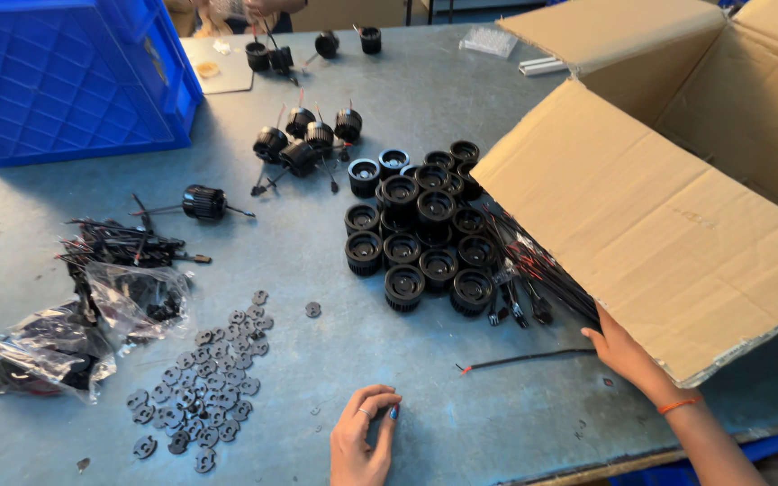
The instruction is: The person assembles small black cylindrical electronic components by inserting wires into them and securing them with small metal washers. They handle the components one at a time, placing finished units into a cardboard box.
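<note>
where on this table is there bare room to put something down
Bare tabletop lies between the blue crate and the wire bundles, and between the small flat discs and the cluster of black round housings. Another patch sits beyond the left hand. It is crowded by the cardboard box flap, where the right hand rests near loose wires.

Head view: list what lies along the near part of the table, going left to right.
Clear plastic bags of black parts → heap of small flat grey discs → left hand resting on the table → loose black wire with a red tip → right hand at the cardboard box flap.
</note>
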